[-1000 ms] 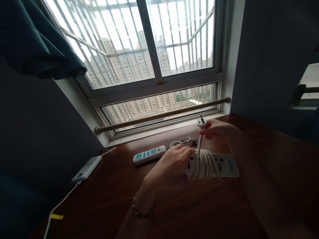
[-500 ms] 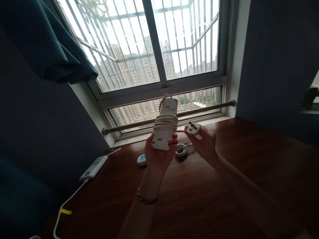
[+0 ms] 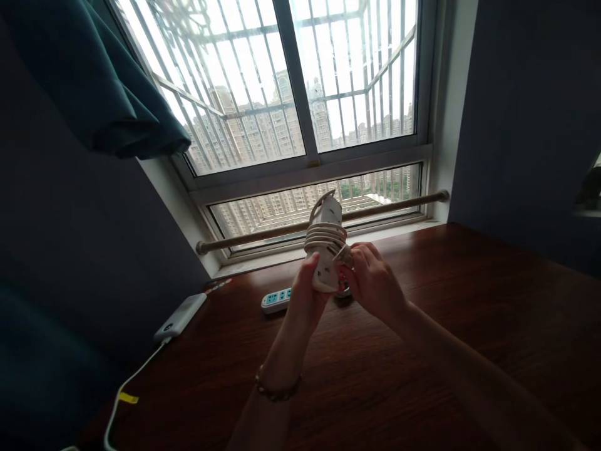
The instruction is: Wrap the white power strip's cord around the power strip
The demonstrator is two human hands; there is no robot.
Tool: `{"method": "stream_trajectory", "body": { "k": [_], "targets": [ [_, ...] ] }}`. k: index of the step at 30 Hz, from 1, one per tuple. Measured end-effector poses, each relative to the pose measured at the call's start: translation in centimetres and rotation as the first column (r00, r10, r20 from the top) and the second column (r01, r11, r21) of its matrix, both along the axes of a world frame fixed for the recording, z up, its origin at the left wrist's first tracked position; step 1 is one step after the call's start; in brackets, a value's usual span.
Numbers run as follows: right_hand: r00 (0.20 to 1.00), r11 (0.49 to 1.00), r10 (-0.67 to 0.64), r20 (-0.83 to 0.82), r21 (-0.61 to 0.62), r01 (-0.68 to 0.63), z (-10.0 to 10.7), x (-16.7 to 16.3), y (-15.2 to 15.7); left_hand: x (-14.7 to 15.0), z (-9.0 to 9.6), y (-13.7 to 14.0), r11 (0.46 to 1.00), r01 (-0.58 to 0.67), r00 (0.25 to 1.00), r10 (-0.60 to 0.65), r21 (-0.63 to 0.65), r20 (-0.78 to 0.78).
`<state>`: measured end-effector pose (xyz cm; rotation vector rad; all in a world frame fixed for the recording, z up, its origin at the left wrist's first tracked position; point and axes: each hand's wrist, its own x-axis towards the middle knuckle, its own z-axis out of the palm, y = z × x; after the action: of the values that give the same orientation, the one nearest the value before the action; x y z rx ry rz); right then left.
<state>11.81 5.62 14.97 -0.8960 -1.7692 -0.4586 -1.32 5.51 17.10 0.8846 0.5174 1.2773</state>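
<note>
Both hands raised: left hand [image 3: 307, 291] grips the cord-wrapped power strip [image 3: 325, 241] upright; right hand [image 3: 370, 282] pinches its cord.

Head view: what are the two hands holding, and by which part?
The left hand grips the lower end of the cord-wrapped power strip, held upright. The right hand pinches the cord's end at the strip's side; the plug is hidden.

The white power strip [image 3: 325, 250], a second ago flat on the bench, now stands upright, gripped low by the left hand [image 3: 307, 289]. The right hand [image 3: 370, 282] has closed in, its fingers [image 3: 350, 266] pressing the plug against the wound cord.
</note>
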Motion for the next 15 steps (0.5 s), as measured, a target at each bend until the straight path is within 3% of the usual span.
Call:
{"method": "stream_trajectory", "body": {
  "k": [7,15],
  "targets": [
    [0.975,0.976,-0.196,-0.102,0.080,0.205,-1.0,-1.2,-0.3,1.4,-0.4,-1.1,0.937,-0.292,0.947,0.311,0.191,-0.077],
    [0.945,0.951,-0.302,-0.128,0.023,0.308,-0.1,-0.1,-0.5,2.3,-0.7,-2.6,0.843,-0.294,0.884,0.419,0.450,-0.209]
  ]
}}
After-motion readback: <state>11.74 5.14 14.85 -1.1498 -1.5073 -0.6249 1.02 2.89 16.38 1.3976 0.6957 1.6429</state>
